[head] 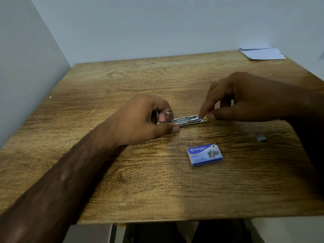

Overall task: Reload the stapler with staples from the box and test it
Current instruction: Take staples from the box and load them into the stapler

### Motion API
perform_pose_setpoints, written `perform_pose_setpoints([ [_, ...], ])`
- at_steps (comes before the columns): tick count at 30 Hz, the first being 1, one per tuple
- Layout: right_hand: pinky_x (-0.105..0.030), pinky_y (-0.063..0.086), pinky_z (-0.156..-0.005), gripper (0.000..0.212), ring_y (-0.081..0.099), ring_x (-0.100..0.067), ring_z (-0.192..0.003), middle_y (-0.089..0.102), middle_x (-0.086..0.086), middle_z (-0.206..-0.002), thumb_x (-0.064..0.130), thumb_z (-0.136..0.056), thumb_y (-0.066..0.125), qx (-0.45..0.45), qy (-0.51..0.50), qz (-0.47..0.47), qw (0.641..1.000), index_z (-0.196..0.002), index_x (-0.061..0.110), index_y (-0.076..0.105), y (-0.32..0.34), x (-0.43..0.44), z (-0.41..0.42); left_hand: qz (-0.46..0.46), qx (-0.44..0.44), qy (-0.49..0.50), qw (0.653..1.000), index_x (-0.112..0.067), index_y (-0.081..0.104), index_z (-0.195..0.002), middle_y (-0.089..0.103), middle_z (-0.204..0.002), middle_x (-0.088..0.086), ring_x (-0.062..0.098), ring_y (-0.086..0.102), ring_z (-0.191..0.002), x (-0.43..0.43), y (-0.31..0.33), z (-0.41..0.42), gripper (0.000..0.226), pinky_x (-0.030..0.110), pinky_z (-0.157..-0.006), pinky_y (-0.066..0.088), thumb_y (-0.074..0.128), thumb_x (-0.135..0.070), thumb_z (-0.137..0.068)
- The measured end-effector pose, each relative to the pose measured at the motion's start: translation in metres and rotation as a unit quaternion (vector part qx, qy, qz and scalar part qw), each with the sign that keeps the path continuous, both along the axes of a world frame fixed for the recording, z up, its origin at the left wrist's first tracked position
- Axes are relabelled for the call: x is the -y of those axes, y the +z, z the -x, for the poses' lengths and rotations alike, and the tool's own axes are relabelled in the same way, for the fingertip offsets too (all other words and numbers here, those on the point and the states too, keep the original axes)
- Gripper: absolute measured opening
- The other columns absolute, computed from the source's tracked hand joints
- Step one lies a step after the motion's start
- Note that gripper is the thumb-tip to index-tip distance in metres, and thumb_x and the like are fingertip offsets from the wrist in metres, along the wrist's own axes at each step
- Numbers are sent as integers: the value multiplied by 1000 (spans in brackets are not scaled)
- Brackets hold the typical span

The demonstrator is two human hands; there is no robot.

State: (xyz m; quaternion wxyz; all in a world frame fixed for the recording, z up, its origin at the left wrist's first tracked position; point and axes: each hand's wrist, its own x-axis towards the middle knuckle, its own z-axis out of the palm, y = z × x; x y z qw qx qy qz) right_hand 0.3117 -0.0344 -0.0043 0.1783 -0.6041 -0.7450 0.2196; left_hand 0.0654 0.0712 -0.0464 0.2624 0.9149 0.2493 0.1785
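The right hand (249, 99) pinches with its thumb and forefinger at the yellow-tipped right end of the stapler (190, 120), the two fingertips closed on that end with only the metal between them, while its other fingers curl loosely above the wood and grip nothing. The left hand (147, 120) is closed around the stapler's left end, thumb pressed along the near side and the fingers folded over the far side, so that end is mostly hidden in the grasp. Between the two hands the stapler lies low and lengthwise on the wooden table (140, 181), its open metal channel facing up; whether any staples sit in the channel cannot be told at this sharpness. Just nearer the person, a little right of the stapler's middle and apart from both hands, the blue staple box (204, 154) lies flat with its printed face up and appears shut. Further right, near the table's right edge, a small grey strip of staples (261, 137) rests loose on the wood, blurred. At the far right corner of the table lie some sheets of pale paper (262, 53), against the plain wall (157, 23) that closes the table in behind and on the left.
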Motion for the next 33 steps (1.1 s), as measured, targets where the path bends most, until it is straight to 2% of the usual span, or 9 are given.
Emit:
perform_pose_setpoints([
  [5,-24,52,-64,25,70,-2,-73,71,17,-98,37,-75,82,-7,-23,-9,1000,-98,43,74,-3,-5,2,-6,2,1,1000,-22,73,-80,64,-74,-8,4,58,-64,-1,-1,0,21,32,-59,49,85,-38,-77],
  [8,-24,50,-62,22,67,3,-73,71,24,-87,42,-75,83,21,-30,5,999,-95,42,74,-10,-9,6,-1,8,-1,1000,-27,72,-79,66,-74,-6,4,57,-62,-2,-1,1,19,35,-60,50,86,-38,-76],
  [11,-16,41,-56,13,64,9,-70,67,38,-78,43,-76,82,30,-45,2,999,-88,39,76,-14,-11,7,22,30,-2,999,-29,74,-84,70,-75,-5,3,60,-63,-4,-1,4,17,30,-57,50,87,-35,-76],
  [14,-6,40,-51,11,65,10,-68,70,33,-77,41,-75,84,20,-56,-17,998,-84,38,77,-18,-14,8,47,75,12,996,-28,76,-87,75,-78,-5,3,65,-66,-10,0,7,19,25,-61,54,89,-33,-74],
  [18,-9,40,-53,13,65,10,-68,72,30,-79,42,-74,85,6,-72,-34,997,-83,35,78,-24,-17,12,105,146,50,982,-20,78,-90,80,-85,5,18,76,-78,-16,-4,8,27,38,-80,63,93,-20,-68],
  [20,-15,41,-57,15,65,10,-67,72,28,-79,42,-73,85,0,-81,-38,996,-83,35,78,-25,-18,13,131,166,64,975,-17,80,-90,81,-87,7,23,78,-81,-18,-6,9,24,42,-82,64,92,-21,-69],
  [22,-10,40,-54,14,64,12,-65,73,27,-79,41,-73,86,-6,-84,-42,996,-83,34,78,-27,-18,12,143,174,69,972,-16,81,-90,82,-88,5,23,79,-81,-18,-7,9,19,42,-81,64,88,-20,-74],
  [25,-2,39,-51,14,62,14,-63,72,29,-79,40,-73,86,-11,-87,-48,995,-83,33,78,-30,-20,14,108,155,69,979,-19,82,-94,82,-89,-1,19,77,-82,-13,-8,4,14,41,-78,63,85,-21,-80],
  [33,-4,39,-51,15,64,10,-67,72,24,-75,39,-72,87,-6,-96,-73,993,-82,33,79,-35,-23,17,59,140,86,985,-23,82,-89,80,-90,-6,17,74,-85,-6,-7,-5,9,46,-77,60,85,-20,-81],
])
